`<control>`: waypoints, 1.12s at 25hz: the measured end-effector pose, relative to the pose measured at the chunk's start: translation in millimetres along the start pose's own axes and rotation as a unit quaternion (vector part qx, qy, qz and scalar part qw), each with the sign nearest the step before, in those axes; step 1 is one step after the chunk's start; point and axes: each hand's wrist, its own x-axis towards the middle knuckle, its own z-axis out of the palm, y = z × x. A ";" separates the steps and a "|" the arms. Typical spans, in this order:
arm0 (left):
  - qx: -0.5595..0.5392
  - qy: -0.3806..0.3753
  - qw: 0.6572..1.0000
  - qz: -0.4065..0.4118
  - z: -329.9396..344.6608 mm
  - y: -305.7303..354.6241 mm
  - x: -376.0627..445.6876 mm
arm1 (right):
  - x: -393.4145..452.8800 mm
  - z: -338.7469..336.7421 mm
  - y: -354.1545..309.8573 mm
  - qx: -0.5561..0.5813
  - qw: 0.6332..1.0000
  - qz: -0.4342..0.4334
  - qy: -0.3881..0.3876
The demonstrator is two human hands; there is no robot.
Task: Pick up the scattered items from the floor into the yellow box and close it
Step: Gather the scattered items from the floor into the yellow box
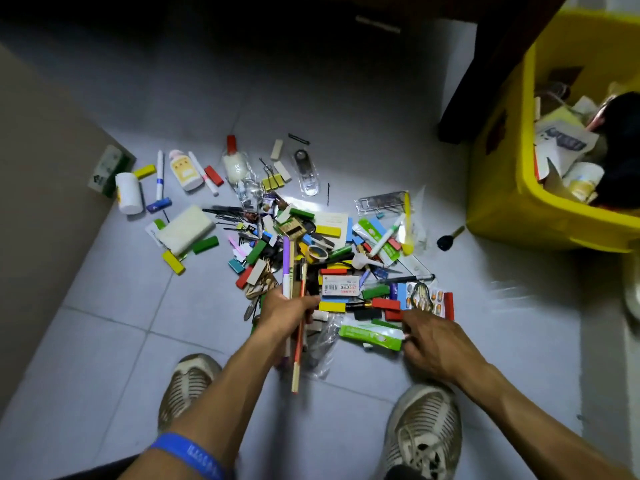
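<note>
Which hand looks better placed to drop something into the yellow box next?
Probably the left hand: it already holds a bundle of pens and sticks, ready to carry. The right hand is nearer the yellow box but only fingers a green packet.

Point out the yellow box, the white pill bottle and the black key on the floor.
yellow box [512,202], head view, on its near outer wall.
white pill bottle [129,192], head view, mid-body.
black key [444,242], head view, on its black head.

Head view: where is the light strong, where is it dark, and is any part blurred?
Head view: bright glare on the floor tiles above the pile; the top edge is in deep shadow; motion blur streaks the floor beside the yellow box; the wide lens bends the edges.
</note>
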 end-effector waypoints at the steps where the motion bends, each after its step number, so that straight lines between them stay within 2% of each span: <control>1: -0.012 -0.001 1.000 -0.004 0.0 5.8 1.0 | 5.7 -8.9 -1.3 0.032 0.999 0.014 0.013; 4: -0.134 -0.076 0.987 -0.046 8.9 23.2 3.8 | 27.4 -40.7 -9.8 0.168 0.984 0.042 0.048; 6: -0.206 -0.117 0.969 -0.063 20.5 33.3 -0.7 | 43.4 -55.3 -38.1 0.254 0.964 0.049 0.056; 8: -0.255 -0.145 0.954 -0.067 31.8 39.8 -4.7 | 55.0 -58.6 -73.4 0.274 0.962 0.023 0.010; 9: -0.277 -0.152 0.946 -0.069 34.2 42.1 -5.8 | 60.2 -59.4 -85.7 0.261 0.965 0.005 -0.038; 12: -0.296 -0.146 0.941 -0.081 19.7 46.0 0.5 | 83.8 -70.1 -81.7 0.273 0.951 -0.001 -0.144; 14: -0.291 -0.131 0.944 -0.079 2.3 41.9 10.4 | 102.3 -77.0 -65.8 0.354 0.928 0.062 -0.100; 15: -0.295 -0.116 0.945 -0.079 -5.4 38.9 15.6 | 113.7 -76.7 -56.9 0.351 0.930 0.103 -0.040; 16: -0.302 -0.099 0.945 -0.083 -10.8 36.3 19.7 | 124.3 -73.2 -49.9 0.301 0.944 0.135 0.025; 18: -0.317 -0.085 0.940 -0.096 -18.1 32.9 27.4 | 139.8 -62.0 -45.8 0.202 0.962 0.159 0.095; 23: -0.282 -0.045 0.953 -0.097 -11.0 27.8 32.9 | 134.4 -29.9 -55.2 0.095 0.993 0.016 0.064; 28: -0.273 -0.001 0.957 -0.099 -10.4 22.1 31.8 | 145.4 -17.9 -79.6 0.001 0.997 0.014 0.072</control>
